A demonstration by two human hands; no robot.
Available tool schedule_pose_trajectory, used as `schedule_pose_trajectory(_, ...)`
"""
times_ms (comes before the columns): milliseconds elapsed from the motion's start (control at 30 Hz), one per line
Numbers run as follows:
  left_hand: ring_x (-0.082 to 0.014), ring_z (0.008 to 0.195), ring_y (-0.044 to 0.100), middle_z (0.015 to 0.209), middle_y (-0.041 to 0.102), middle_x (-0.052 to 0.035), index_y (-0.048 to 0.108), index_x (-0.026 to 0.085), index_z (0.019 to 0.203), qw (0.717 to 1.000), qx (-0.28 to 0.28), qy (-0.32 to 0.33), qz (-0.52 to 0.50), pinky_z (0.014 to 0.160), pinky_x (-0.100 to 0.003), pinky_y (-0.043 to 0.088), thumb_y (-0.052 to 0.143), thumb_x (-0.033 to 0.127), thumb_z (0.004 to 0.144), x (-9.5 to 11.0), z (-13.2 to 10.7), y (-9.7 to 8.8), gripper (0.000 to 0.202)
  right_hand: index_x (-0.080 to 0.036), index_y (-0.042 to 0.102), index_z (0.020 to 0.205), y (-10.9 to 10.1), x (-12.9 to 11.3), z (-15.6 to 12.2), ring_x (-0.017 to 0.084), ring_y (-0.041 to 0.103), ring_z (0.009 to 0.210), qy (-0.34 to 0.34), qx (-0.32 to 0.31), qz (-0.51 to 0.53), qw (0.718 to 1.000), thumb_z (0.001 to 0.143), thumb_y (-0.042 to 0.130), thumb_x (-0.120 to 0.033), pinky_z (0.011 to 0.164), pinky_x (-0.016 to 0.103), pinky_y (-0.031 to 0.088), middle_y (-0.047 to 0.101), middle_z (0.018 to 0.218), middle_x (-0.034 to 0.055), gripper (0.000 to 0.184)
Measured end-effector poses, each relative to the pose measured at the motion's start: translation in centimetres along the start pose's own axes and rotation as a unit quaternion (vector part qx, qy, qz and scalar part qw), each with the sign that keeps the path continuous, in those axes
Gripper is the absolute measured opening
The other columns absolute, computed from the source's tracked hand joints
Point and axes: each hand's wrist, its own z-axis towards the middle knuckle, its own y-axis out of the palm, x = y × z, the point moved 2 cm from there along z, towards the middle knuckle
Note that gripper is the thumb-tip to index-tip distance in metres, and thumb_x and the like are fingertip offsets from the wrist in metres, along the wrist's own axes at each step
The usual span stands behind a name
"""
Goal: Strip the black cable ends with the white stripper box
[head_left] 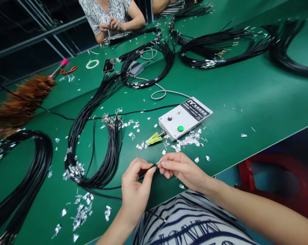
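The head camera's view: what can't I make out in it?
All in the head view:
Wire ends of the black cable: partly hidden by the right hand.
White box: its smallest print is too small to read.
Co-worker in the patterned top: head cut off by the top edge.
Lower-left cable bundle: cut off by the left edge.
Red object: blurred.

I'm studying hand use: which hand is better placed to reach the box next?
Probably the right hand: it is nearer the box, though busy at the cable's tip. The left hand, farther off, holds the cable.
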Motion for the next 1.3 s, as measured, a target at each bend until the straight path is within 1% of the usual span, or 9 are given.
schedule_pose_trajectory(133, -0.0122, 0.065, 0.057, 0.07, 0.059, 0.0007, 0.063, 0.018, 0.071, 1.0, -0.014, -0.002, -0.006, 0.059, -0.021, 0.047, 0.065, 0.014, 0.083, 0.0, 0.1, 0.0, 0.012, -0.015, 0.071, 0.071, -0.2, -0.3, 0.3, 0.006, 0.053, 0.052, 0.045, -0.035, -0.011, 0.998, 0.07, 0.08, -0.038, 0.053, 0.021, 0.038, 0.066, 0.063, -0.0005, 0.025)
schedule_pose_trajectory(200, -0.0119, 0.063, 0.056, 0.07, 0.058, 0.0004, 0.063, 0.018, 0.071, 0.999, -0.02, -0.019, -0.023, 0.056, -0.021, 0.047, 0.066, 0.016, 0.082, 0.0, 0.1, 0.0, 0.012, -0.015, 0.07, 0.07, -0.1, -0.3, 0.5, 0.006, 0.053, 0.052, 0.022, -0.038, -0.03, 0.999, 0.071, 0.079, -0.038, 0.053, 0.021, 0.037, 0.066, 0.063, -0.0009, 0.024)
schedule_pose_trajectory(300, -0.0101, 0.054, 0.053, 0.067, 0.057, 0.0012, 0.061, 0.017, 0.07, 0.994, -0.022, -0.08, -0.076, 0.049, -0.02, 0.044, 0.068, 0.022, 0.081, -0.2, 0.1, 0.1, 0.014, -0.016, 0.067, 0.07, 0.2, -0.1, 0.6, 0.006, 0.05, 0.051, -0.035, -0.007, -0.053, 0.998, 0.073, 0.078, -0.038, 0.052, 0.022, 0.034, 0.065, 0.064, -0.0022, 0.024)
schedule_pose_trajectory(400, -0.0089, 0.05, 0.05, 0.063, 0.056, 0.0023, 0.059, 0.017, 0.073, 0.983, -0.039, -0.135, -0.12, 0.047, -0.019, 0.043, 0.07, 0.031, 0.08, -0.3, 0.1, 0.1, 0.02, -0.016, 0.066, 0.068, 0.6, 0.4, 0.5, 0.005, 0.047, 0.05, -0.002, 0.005, -0.018, 1.0, 0.071, 0.079, -0.039, 0.05, 0.021, 0.032, 0.062, 0.064, -0.003, 0.027)
schedule_pose_trajectory(567, -0.0157, 0.075, 0.064, 0.086, 0.063, -0.0054, 0.067, 0.016, 0.099, 0.976, -0.1, -0.142, -0.129, 0.068, -0.026, 0.054, 0.07, 0.035, 0.081, -0.2, 0.6, 0.5, 0.026, -0.014, 0.066, 0.069, 0.8, 0.4, 0.5, 0.005, 0.044, 0.051, 0.068, -0.024, 0.02, 0.997, 0.07, 0.08, -0.04, 0.051, 0.021, 0.032, 0.055, 0.06, -0.0042, 0.03)
schedule_pose_trajectory(667, -0.0181, 0.084, 0.064, 0.089, 0.062, -0.0059, 0.072, 0.017, 0.091, 0.978, -0.108, -0.118, -0.13, 0.073, -0.027, 0.054, 0.072, 0.032, 0.079, -0.2, 1.1, 0.9, 0.019, -0.014, 0.064, 0.067, 0.6, 0.1, 0.6, 0.005, 0.041, 0.05, 0.054, -0.023, -0.021, 0.998, 0.072, 0.077, -0.039, 0.052, 0.021, 0.031, 0.052, 0.056, -0.0054, 0.029)
schedule_pose_trajectory(900, -0.0063, 0.051, 0.051, 0.072, 0.057, 0.0017, 0.069, 0.016, 0.075, 0.955, -0.064, -0.171, -0.236, 0.048, -0.019, 0.041, 0.076, 0.027, 0.076, -0.7, 1.3, 1.3, 0.013, -0.016, 0.058, 0.062, 0.3, -0.4, 0.9, 0.006, 0.047, 0.049, 0.044, -0.011, -0.123, 0.991, 0.072, 0.071, -0.034, 0.051, 0.022, 0.028, 0.058, 0.057, -0.0034, 0.024)
schedule_pose_trajectory(1033, -0.0076, 0.05, 0.052, 0.059, 0.06, 0.0014, 0.072, 0.015, 0.079, 0.941, -0.028, -0.201, -0.273, 0.048, -0.019, 0.04, 0.076, 0.028, 0.077, -1.0, 1.2, 1.2, 0.014, -0.017, 0.059, 0.064, 0.6, -0.9, 1.0, 0.007, 0.048, 0.05, 0.016, -0.018, -0.143, 0.989, 0.073, 0.07, -0.036, 0.052, 0.023, 0.03, 0.063, 0.061, -0.0018, 0.024)
schedule_pose_trajectory(1300, -0.0076, 0.049, 0.052, 0.054, 0.062, 0.0001, 0.074, 0.014, 0.07, 0.921, 0.03, -0.226, -0.317, 0.049, -0.018, 0.042, 0.084, 0.031, 0.067, -0.5, 1.1, 1.2, 0.02, -0.018, 0.058, 0.065, 0.9, -0.9, 1.3, 0.007, 0.049, 0.051, 0.004, -0.028, -0.129, 0.991, 0.073, 0.068, -0.036, 0.053, 0.023, 0.032, 0.065, 0.061, -0.0018, 0.023)
